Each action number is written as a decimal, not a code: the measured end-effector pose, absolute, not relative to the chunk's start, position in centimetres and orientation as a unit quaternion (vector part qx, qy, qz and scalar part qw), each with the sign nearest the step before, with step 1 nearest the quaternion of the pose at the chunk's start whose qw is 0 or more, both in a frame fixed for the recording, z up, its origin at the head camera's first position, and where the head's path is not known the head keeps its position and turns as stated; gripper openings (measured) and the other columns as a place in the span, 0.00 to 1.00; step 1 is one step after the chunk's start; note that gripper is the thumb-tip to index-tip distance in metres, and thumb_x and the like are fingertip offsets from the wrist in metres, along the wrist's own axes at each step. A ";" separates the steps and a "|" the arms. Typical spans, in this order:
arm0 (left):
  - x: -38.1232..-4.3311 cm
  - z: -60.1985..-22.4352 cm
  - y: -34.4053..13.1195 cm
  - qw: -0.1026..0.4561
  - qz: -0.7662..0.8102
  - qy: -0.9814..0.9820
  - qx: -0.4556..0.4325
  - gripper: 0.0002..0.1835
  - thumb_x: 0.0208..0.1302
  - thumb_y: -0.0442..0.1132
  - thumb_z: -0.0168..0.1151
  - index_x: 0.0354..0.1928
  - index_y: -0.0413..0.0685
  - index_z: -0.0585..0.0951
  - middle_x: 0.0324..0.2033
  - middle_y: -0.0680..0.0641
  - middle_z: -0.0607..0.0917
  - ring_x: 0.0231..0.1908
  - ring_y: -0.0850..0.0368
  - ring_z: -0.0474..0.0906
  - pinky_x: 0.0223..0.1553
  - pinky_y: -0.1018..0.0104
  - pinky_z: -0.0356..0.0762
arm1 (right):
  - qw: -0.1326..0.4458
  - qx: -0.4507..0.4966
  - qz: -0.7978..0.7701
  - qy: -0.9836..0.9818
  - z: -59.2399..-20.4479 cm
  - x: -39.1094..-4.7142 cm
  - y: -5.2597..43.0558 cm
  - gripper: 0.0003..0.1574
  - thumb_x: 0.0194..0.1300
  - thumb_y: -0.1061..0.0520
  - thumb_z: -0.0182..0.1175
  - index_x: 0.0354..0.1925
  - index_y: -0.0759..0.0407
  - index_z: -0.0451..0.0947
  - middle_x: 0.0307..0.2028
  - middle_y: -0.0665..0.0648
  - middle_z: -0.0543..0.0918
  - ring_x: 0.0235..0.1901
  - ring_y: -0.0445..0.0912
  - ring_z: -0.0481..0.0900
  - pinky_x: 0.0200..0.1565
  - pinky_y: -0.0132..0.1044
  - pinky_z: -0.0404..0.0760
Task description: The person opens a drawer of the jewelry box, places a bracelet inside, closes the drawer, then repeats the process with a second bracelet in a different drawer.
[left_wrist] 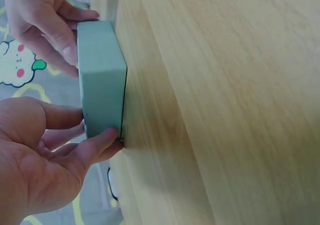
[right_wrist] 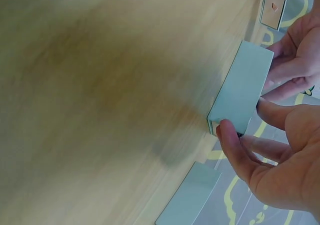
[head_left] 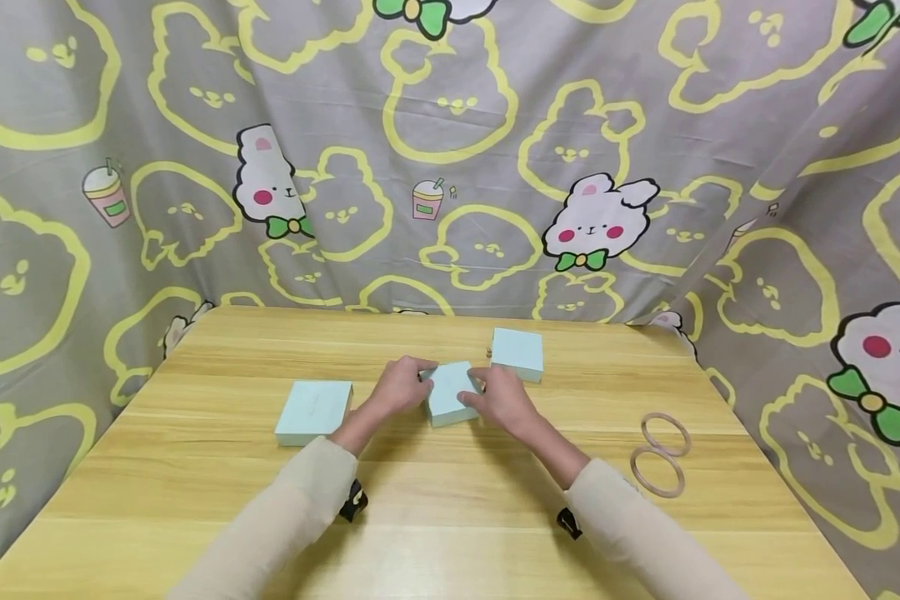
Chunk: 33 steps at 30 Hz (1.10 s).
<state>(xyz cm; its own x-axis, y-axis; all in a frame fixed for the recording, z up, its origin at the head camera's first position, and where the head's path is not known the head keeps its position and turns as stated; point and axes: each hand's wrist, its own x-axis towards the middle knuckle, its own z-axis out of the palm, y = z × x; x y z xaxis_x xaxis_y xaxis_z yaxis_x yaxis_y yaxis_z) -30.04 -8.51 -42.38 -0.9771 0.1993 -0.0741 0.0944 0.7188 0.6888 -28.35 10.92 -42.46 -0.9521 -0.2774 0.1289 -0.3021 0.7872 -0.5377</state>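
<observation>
A pale blue-green gift box sits near the middle of the wooden table, between both hands. My left hand grips its left end, fingers and thumb spread over the edges, as the left wrist view shows around the box. On the opposite end, my right hand holds it with thumb and fingers; in the right wrist view its fingertips lie on a corner of the box. The lid looks closed, and the far side is hidden.
A similar box lies left of the left forearm, and another box stands behind the right hand. Right of the right forearm lie two thin brownish rings, a front ring and a back ring. Patterned curtain surrounds the table.
</observation>
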 end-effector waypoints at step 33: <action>-27.9 -42.4 -8.2 0.072 0.403 0.906 0.105 0.28 0.73 0.34 0.56 0.73 0.40 0.68 0.11 0.53 0.68 0.10 0.64 0.58 0.12 0.74 0.60 | 0.014 0.128 0.313 -0.941 -42.7 -26.7 10.4 0.29 0.63 0.49 0.73 0.50 0.70 0.81 0.41 0.64 0.88 0.33 0.47 0.87 0.33 0.38 0.84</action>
